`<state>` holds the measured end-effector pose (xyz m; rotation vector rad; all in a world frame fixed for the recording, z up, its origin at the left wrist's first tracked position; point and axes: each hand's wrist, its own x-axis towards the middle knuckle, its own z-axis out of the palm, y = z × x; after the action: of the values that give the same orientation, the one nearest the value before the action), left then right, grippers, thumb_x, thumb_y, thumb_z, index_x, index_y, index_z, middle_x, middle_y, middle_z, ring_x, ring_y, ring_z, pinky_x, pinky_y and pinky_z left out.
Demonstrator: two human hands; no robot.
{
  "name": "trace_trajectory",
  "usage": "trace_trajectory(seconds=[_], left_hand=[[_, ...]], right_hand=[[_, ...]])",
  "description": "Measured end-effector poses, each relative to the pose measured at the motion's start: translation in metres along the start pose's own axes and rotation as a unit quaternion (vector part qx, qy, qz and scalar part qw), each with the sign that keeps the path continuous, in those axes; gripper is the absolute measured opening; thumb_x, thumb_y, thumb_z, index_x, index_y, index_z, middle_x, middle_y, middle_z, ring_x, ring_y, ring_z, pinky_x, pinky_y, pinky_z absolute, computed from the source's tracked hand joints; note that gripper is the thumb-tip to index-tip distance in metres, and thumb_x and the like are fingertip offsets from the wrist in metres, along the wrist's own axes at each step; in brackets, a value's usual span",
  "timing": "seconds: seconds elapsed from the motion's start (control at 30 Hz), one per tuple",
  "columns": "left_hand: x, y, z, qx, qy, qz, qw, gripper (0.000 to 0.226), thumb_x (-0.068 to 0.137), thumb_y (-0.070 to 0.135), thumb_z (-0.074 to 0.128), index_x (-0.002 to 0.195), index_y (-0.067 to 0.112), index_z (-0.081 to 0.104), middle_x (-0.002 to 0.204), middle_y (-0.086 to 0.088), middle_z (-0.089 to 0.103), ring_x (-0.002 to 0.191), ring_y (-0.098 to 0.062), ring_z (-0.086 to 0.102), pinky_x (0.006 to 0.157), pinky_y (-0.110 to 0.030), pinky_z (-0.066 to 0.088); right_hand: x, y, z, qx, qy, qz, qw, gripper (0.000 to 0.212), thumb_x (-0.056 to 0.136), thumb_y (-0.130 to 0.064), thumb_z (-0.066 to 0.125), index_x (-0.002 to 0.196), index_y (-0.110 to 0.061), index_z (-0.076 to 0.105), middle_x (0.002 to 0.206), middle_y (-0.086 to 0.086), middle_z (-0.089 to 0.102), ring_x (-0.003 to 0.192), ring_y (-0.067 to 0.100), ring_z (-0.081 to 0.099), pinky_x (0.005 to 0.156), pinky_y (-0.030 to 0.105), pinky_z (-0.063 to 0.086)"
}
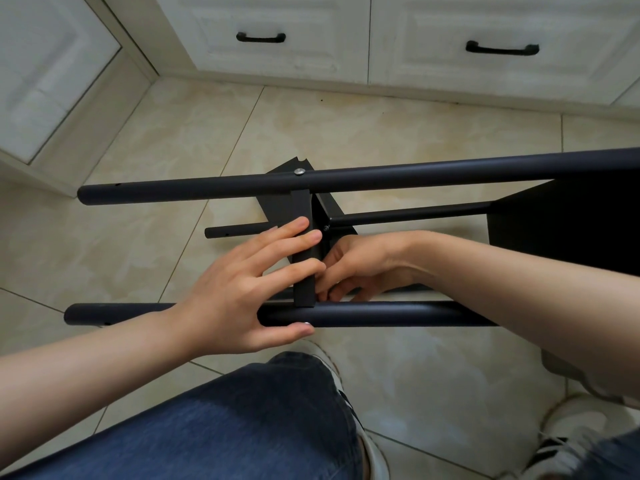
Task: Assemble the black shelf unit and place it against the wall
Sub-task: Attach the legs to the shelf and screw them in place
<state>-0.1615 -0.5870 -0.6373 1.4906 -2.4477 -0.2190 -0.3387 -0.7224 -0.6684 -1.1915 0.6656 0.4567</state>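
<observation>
The black shelf unit (381, 174) lies on its side on the beige tile floor (398, 133) and spans the middle of the frame from left to right. It is matt black metal throughout. Two thick round tubes run nearly level across the picture: the far tube (207, 187) above and the near tube (398, 314) below, each with a rounded end and a small hole near its left tip. A flat crossbar (300, 206) joins them at centre, and a silver screw head (299, 171) shows where it meets the far tube. Behind it, thinner rods (408, 214) run parallel to the tubes, and a dark shelf panel (561, 220) fills the right edge of the frame. The left hand (235, 289) clamps the unit at centre, with its fingers laid across the crossbar and its thumb pressed to the near side of the near tube. The right hand (367, 261) sits just right of the crossbar between the two tubes, touching the left hand's fingertips. Its fingers are curled in at the joint, and I cannot tell whether they hold anything. White cabinet drawers (311, 15) with a black handle (260, 37) line the top of the frame. A jeans-clad leg (242, 420) fills the lower left, and a striped sneaker (568, 441) shows at the lower right.
</observation>
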Motion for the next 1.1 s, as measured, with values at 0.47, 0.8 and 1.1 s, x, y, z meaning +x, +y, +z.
trace_trajectory(seconds=[0.47, 0.8, 1.1], left_hand=[[0.0, -0.001, 0.0, 0.001, -0.001, 0.001, 1.0, 0.062, 0.087, 0.055, 0.069, 0.133, 0.013, 0.064, 0.155, -0.008, 0.043, 0.151, -0.026, 0.031, 0.116, -0.041, 0.039], [0.001, 0.0, 0.0, 0.002, 0.002, 0.005, 1.0, 0.064, 0.087, 0.054, 0.069, 0.134, 0.011, 0.063, 0.154, -0.01, 0.044, 0.15, -0.028, 0.032, 0.114, -0.049, 0.041], [0.001, 0.0, 0.0, 0.007, 0.006, 0.008, 1.0, 0.067, 0.088, 0.055, 0.068, 0.139, 0.012, 0.059, 0.154, -0.01, 0.044, 0.15, -0.029, 0.032, 0.115, -0.051, 0.04]], right_hand=[[0.004, -0.003, 0.001, -0.068, 0.05, 0.003, 0.996, 0.017, 0.09, -0.026, 0.07, 0.076, -0.018, 0.075, 0.072, -0.003, 0.071, 0.074, 0.01, 0.064, 0.08, 0.028, 0.053], [0.004, 0.005, -0.005, -0.009, -0.003, 0.005, 1.0, 0.024, 0.093, -0.03, 0.067, 0.073, -0.021, 0.078, 0.079, -0.001, 0.071, 0.078, 0.012, 0.065, 0.078, 0.027, 0.051], [0.006, 0.004, -0.005, -0.006, 0.011, 0.018, 1.0, 0.027, 0.093, -0.032, 0.066, 0.07, -0.021, 0.076, 0.077, -0.002, 0.069, 0.075, 0.012, 0.061, 0.074, 0.025, 0.049]])
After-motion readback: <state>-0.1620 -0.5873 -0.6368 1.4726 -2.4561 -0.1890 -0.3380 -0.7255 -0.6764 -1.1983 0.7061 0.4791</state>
